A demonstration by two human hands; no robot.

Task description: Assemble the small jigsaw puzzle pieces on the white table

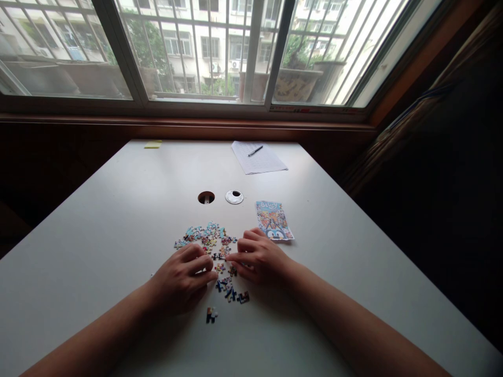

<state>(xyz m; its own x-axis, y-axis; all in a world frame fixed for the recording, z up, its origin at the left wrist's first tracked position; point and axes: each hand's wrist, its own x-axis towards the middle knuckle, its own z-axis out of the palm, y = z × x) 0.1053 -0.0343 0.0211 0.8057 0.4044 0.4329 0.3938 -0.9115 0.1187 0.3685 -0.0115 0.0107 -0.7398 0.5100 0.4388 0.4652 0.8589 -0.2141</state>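
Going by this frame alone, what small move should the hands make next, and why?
Probably the right hand should gently spread the puzzle pieces in front of it: its fingertips are already among them, and many lie crowded together, which makes single shapes hard to pick out.

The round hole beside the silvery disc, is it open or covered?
Open: the hole shows its dark inside, and the silvery disc is beside it, not over it.
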